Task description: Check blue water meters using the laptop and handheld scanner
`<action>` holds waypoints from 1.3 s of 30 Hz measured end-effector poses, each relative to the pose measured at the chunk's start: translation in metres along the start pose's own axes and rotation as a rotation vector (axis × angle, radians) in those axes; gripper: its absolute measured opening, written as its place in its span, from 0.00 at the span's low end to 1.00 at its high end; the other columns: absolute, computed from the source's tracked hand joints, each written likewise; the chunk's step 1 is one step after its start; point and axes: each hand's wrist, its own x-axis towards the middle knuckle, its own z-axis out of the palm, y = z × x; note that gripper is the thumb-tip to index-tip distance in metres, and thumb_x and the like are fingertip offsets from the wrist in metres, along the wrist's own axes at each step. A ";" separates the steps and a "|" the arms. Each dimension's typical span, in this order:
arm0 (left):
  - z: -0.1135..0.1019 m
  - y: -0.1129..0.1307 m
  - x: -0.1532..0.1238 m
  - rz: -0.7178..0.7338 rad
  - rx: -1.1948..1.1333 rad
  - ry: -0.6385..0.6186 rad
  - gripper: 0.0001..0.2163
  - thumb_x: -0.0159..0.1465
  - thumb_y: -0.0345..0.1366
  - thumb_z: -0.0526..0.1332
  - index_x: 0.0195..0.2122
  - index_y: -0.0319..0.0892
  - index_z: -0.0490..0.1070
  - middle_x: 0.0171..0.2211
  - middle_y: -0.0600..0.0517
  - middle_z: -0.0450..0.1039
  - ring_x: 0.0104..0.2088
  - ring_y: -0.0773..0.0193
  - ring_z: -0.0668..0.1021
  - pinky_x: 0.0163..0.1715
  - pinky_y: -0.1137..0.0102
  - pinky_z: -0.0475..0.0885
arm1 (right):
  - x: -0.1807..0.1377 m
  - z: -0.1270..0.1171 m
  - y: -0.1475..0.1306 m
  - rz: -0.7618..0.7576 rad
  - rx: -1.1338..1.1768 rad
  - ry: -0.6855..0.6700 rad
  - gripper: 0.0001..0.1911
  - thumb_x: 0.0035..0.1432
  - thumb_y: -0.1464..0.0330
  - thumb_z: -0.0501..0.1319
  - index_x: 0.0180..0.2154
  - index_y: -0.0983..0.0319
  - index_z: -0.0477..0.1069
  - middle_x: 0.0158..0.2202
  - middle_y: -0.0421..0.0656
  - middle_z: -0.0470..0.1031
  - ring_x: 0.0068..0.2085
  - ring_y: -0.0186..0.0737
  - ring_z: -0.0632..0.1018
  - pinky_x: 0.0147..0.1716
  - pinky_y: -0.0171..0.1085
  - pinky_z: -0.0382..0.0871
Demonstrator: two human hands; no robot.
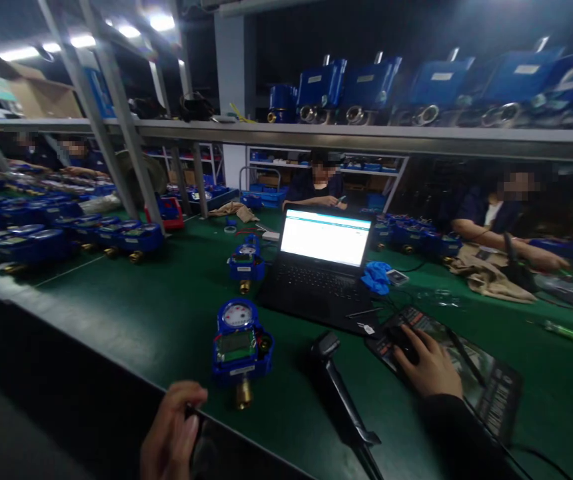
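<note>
Hidden and cropped parts of the work surface point(131, 313)

The right hand point(429, 367) covers most of the mouse point(399, 337); the left hand point(174, 433) is cut by the lower edge, its small dark object point(192, 419) unidentifiable. The meter point(240, 347) dial and laptop point(324, 263) text are too small to read.

2 bare hands, no gloves.
Right hand point(429, 363) has a black long sleeve point(461, 433) to the wrist; left hand point(171, 433) shows no sleeve.

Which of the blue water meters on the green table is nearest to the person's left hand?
The blue meter standing alone just beyond the left hand; the others lie farther back.
</note>
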 end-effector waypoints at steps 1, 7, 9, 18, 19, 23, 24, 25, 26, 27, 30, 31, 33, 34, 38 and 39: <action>0.002 0.007 0.009 0.083 -0.040 0.032 0.16 0.56 0.51 0.62 0.39 0.47 0.73 0.48 0.49 0.69 0.50 0.51 0.70 0.50 0.62 0.65 | 0.000 0.001 0.000 -0.014 -0.008 0.019 0.29 0.58 0.52 0.50 0.55 0.60 0.67 0.52 0.52 0.68 0.51 0.56 0.70 0.48 0.54 0.69; 0.027 0.020 0.049 -0.134 -0.153 -0.057 0.26 0.56 0.53 0.62 0.53 0.47 0.63 0.59 0.50 0.59 0.63 0.55 0.56 0.63 0.57 0.49 | 0.001 0.000 -0.003 -0.047 -0.039 0.080 0.33 0.57 0.49 0.45 0.54 0.62 0.69 0.50 0.54 0.68 0.50 0.57 0.69 0.49 0.54 0.68; 0.032 0.017 0.052 -0.211 -0.160 -0.091 0.30 0.55 0.53 0.63 0.55 0.47 0.61 0.61 0.49 0.56 0.63 0.56 0.56 0.63 0.56 0.49 | 0.001 0.000 -0.003 -0.051 -0.041 0.083 0.34 0.58 0.49 0.45 0.53 0.63 0.69 0.49 0.54 0.69 0.50 0.58 0.69 0.49 0.54 0.68; 0.040 0.013 0.048 -0.399 -0.246 -0.181 0.34 0.53 0.53 0.66 0.57 0.50 0.57 0.60 0.49 0.59 0.59 0.51 0.62 0.59 0.58 0.58 | 0.002 0.001 -0.002 -0.065 -0.020 0.069 0.31 0.58 0.51 0.47 0.53 0.62 0.69 0.48 0.53 0.70 0.48 0.56 0.71 0.48 0.53 0.69; 0.040 0.012 0.048 -0.422 -0.278 -0.190 0.34 0.53 0.53 0.67 0.57 0.50 0.57 0.59 0.48 0.61 0.59 0.51 0.63 0.58 0.57 0.59 | 0.002 0.001 -0.002 -0.065 -0.016 0.066 0.31 0.58 0.51 0.47 0.53 0.62 0.69 0.49 0.54 0.70 0.49 0.56 0.71 0.48 0.53 0.69; 0.038 0.006 0.047 -0.505 -0.408 -0.246 0.30 0.55 0.50 0.66 0.56 0.47 0.59 0.56 0.48 0.65 0.58 0.52 0.65 0.58 0.58 0.60 | 0.002 0.001 0.000 -0.066 -0.010 0.059 0.31 0.59 0.51 0.47 0.53 0.63 0.70 0.49 0.54 0.70 0.48 0.55 0.71 0.47 0.52 0.69; 0.037 0.005 0.047 -0.518 -0.422 -0.260 0.30 0.56 0.50 0.66 0.57 0.47 0.59 0.56 0.48 0.65 0.58 0.53 0.65 0.59 0.59 0.60 | 0.002 0.001 0.001 -0.068 -0.012 0.056 0.31 0.59 0.51 0.47 0.53 0.63 0.70 0.49 0.53 0.70 0.48 0.55 0.71 0.47 0.52 0.70; 0.037 0.005 0.047 -0.529 -0.431 -0.268 0.30 0.57 0.50 0.65 0.57 0.48 0.58 0.56 0.48 0.65 0.58 0.53 0.65 0.59 0.59 0.60 | 0.002 0.002 0.002 -0.069 -0.014 0.052 0.31 0.59 0.51 0.47 0.54 0.62 0.69 0.49 0.53 0.70 0.48 0.55 0.71 0.47 0.51 0.70; 0.036 0.005 0.047 -0.537 -0.438 -0.273 0.31 0.57 0.50 0.65 0.58 0.48 0.57 0.56 0.48 0.65 0.58 0.53 0.65 0.59 0.60 0.60 | 0.002 0.002 0.002 -0.071 -0.016 0.049 0.30 0.59 0.51 0.48 0.54 0.62 0.69 0.50 0.52 0.70 0.48 0.54 0.71 0.47 0.50 0.70; 0.035 0.005 0.048 -0.544 -0.445 -0.275 0.31 0.57 0.49 0.65 0.59 0.48 0.57 0.56 0.48 0.66 0.58 0.54 0.66 0.59 0.60 0.60 | 0.001 0.003 0.003 -0.075 -0.017 0.046 0.30 0.59 0.51 0.48 0.54 0.61 0.69 0.50 0.52 0.70 0.49 0.53 0.71 0.47 0.49 0.70; 0.035 0.004 0.049 -0.554 -0.471 -0.258 0.30 0.58 0.46 0.66 0.59 0.48 0.57 0.56 0.48 0.66 0.57 0.55 0.68 0.56 0.63 0.64 | 0.001 0.003 0.002 -0.078 -0.012 0.053 0.29 0.60 0.52 0.48 0.54 0.61 0.69 0.50 0.51 0.70 0.49 0.52 0.71 0.48 0.49 0.69; 0.036 0.003 0.049 -0.553 -0.486 -0.243 0.30 0.58 0.45 0.65 0.59 0.47 0.57 0.55 0.48 0.67 0.56 0.55 0.68 0.54 0.64 0.66 | 0.001 0.003 0.001 -0.075 -0.008 0.063 0.29 0.60 0.52 0.48 0.54 0.62 0.69 0.50 0.52 0.70 0.49 0.52 0.71 0.49 0.49 0.69; 0.036 0.000 0.049 -0.551 -0.533 -0.213 0.28 0.58 0.45 0.65 0.58 0.44 0.58 0.54 0.45 0.68 0.55 0.55 0.70 0.49 0.66 0.70 | 0.001 0.002 -0.002 -0.063 0.000 0.087 0.29 0.60 0.52 0.47 0.53 0.63 0.70 0.49 0.52 0.70 0.49 0.53 0.71 0.49 0.50 0.69; 0.035 -0.003 0.049 -0.549 -0.563 -0.204 0.28 0.58 0.45 0.65 0.57 0.42 0.59 0.53 0.44 0.69 0.54 0.54 0.70 0.47 0.66 0.72 | 0.001 0.002 -0.003 -0.058 0.003 0.093 0.29 0.60 0.52 0.47 0.52 0.63 0.70 0.49 0.52 0.70 0.48 0.53 0.71 0.49 0.50 0.69; 0.030 -0.009 0.049 -0.552 -0.636 -0.161 0.24 0.60 0.43 0.63 0.55 0.40 0.63 0.49 0.44 0.72 0.50 0.55 0.74 0.43 0.68 0.75 | 0.001 0.000 -0.004 -0.052 0.019 0.090 0.29 0.59 0.52 0.48 0.52 0.62 0.70 0.48 0.52 0.71 0.48 0.53 0.72 0.49 0.50 0.69; 0.028 -0.008 0.051 -0.563 -0.632 -0.133 0.21 0.61 0.41 0.61 0.54 0.39 0.64 0.48 0.44 0.73 0.49 0.56 0.75 0.42 0.68 0.76 | 0.001 0.000 -0.004 -0.052 0.025 0.089 0.29 0.59 0.52 0.48 0.52 0.62 0.70 0.48 0.52 0.71 0.48 0.53 0.72 0.49 0.51 0.69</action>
